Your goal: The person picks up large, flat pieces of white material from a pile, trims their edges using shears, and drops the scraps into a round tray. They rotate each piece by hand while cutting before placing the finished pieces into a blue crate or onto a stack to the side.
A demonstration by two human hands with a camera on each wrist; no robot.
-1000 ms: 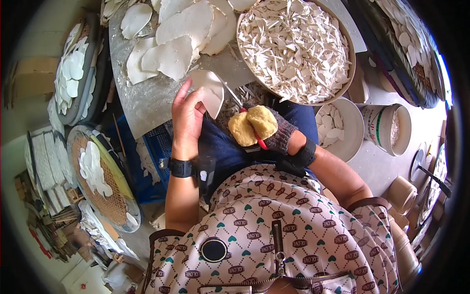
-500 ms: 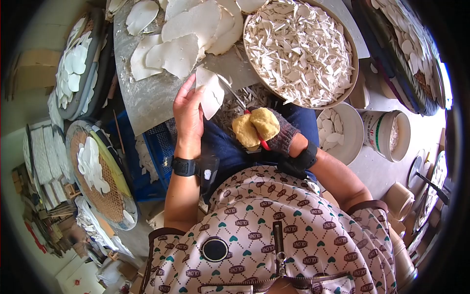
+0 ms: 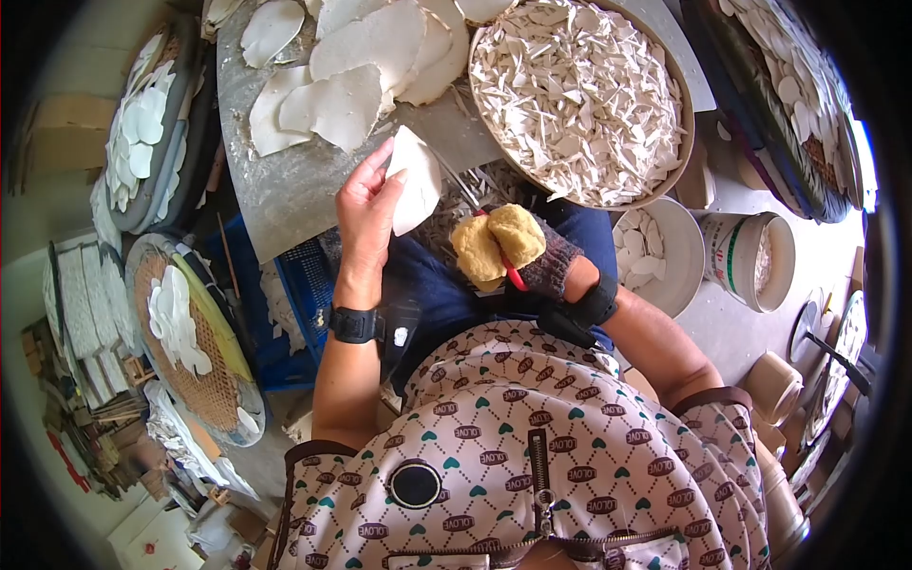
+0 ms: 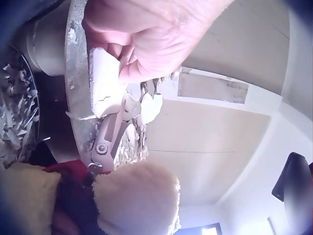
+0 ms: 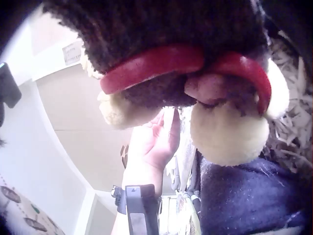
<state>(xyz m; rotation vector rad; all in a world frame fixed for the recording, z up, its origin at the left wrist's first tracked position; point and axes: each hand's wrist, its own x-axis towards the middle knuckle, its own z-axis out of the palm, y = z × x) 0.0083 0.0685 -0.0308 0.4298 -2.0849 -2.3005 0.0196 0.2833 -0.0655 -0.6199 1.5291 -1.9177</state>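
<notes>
In the head view my bare left hand [image 3: 366,209] pinches a thin white slice [image 3: 415,180] between thumb and fingers, tilted upward. My right hand [image 3: 546,261], in a dark knitted glove, grips scissors with red handles [image 5: 151,68] wrapped in yellow fluffy padding [image 3: 515,236]. The scissor blades [image 4: 108,137] point at the slice's lower edge in the left wrist view, where a narrow strip [image 4: 80,116] sticks out beside them. Part of the right hand is hidden behind the padding.
Large white slices [image 3: 370,47] lie on the grey board [image 3: 285,209] ahead. A round tray [image 3: 691,114] heaped with white cuttings stands at its right. Buckets [image 3: 689,275] sit on the floor to the right; a blue crate [image 3: 294,366] and a woven tray [image 3: 204,385] are at left.
My left hand has turned the slice, which now looks narrower and more upright. The small strip at the blades in the earlier head view no longer shows there. My right hand stays nearly in place.
</notes>
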